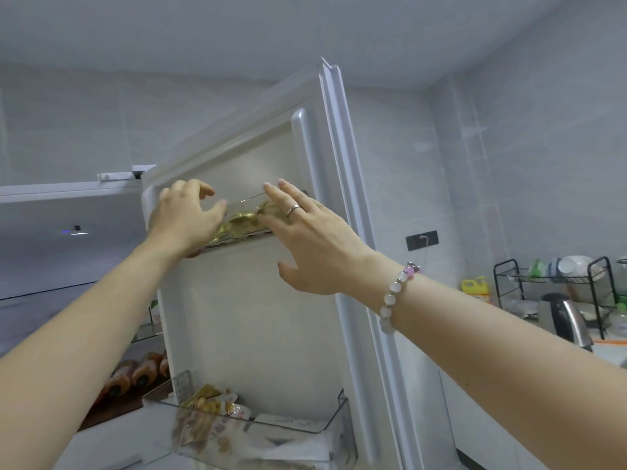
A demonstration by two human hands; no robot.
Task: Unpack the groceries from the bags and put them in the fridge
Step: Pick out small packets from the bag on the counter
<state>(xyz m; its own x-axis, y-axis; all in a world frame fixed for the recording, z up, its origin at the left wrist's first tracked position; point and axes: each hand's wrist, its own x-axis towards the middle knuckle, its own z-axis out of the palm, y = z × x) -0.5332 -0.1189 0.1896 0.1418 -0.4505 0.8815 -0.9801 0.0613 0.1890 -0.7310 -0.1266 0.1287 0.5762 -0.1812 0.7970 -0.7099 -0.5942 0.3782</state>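
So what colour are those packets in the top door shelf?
Shiny gold, like foil. The packets show through the clear door shelf in the head view.

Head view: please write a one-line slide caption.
Left hand and right hand reach toward gold packets in the top bin of the open fridge door.

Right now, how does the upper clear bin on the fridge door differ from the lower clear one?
The upper clear plastic door bin holds shiny gold-wrapped packets; the lower clear plastic door bin holds mixed yellow and white packets. The left hand and right hand reach the upper bin; no hand is near the lower bin. Both are see-through, on the open white fridge door.
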